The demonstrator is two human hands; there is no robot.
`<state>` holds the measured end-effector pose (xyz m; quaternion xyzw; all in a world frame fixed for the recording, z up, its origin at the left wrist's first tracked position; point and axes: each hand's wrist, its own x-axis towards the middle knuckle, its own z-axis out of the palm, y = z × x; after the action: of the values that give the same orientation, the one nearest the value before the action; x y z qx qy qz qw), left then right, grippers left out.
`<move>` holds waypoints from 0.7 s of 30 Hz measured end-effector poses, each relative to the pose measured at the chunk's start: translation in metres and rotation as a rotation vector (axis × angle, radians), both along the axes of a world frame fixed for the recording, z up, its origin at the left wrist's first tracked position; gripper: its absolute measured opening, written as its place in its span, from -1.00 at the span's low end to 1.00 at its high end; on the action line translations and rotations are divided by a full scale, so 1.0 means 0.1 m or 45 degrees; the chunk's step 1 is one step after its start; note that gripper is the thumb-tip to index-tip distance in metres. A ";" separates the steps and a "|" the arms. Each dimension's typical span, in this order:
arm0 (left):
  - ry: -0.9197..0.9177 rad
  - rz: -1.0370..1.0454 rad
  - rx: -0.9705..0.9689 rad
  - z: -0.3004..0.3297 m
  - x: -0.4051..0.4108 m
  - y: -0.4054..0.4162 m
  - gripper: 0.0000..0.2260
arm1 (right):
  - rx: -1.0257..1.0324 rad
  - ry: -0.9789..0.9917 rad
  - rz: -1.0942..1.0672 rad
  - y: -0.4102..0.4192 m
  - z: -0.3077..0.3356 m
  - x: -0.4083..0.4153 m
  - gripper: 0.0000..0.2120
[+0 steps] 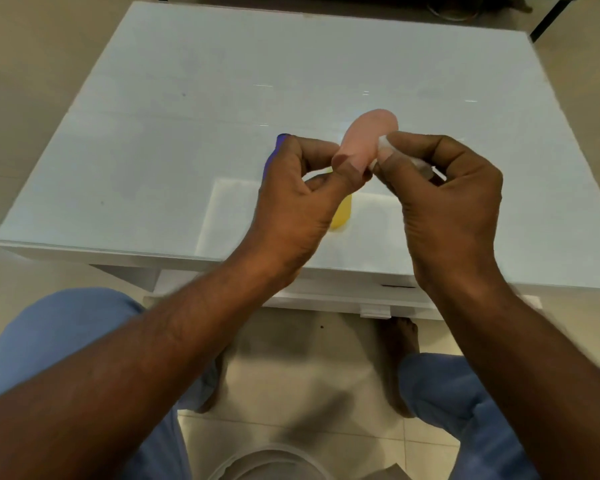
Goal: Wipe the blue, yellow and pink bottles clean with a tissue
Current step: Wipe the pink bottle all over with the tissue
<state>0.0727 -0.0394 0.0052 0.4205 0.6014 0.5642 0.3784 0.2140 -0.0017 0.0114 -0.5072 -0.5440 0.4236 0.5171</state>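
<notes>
My left hand (298,199) grips the lower end of the small pink bottle (366,136) and holds it up above the table. My right hand (440,199) pinches a white tissue (383,148) against the bottle's right side. Only a sliver of the blue bottle (274,152) shows on the table, behind my left hand's knuckles. Under my hands lies the yellow bottle (342,214), mostly hidden, on a white sheet (229,209).
The white glass-topped table (187,98) spreads out in front of me, its near edge just beyond my knees. A round translucent container (271,462) sits on the tiled floor between my legs. Dark furniture legs (551,19) stand at the back right.
</notes>
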 end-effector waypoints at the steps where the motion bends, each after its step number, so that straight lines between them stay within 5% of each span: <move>1: 0.006 -0.003 0.004 0.00 0.00 0.00 -0.68 | 0.018 -0.039 -0.002 -0.02 -0.01 -0.01 -0.86; 8: 0.137 0.016 0.013 0.03 -0.09 0.02 -0.77 | 0.187 -0.234 0.190 -0.08 0.02 0.00 -0.88; 17: -0.444 0.088 -0.203 0.08 -0.11 0.04 -0.85 | 0.105 0.034 0.105 0.10 0.13 0.13 -0.81; 21: -0.680 0.057 -0.228 0.05 -0.06 0.07 -0.49 | 0.113 -0.052 0.311 -0.02 0.09 0.04 -0.83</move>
<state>0.0668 -0.0320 0.0102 0.2085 0.5371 0.6079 0.5464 0.2185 -0.0041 0.0201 -0.4224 -0.6303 0.4486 0.4723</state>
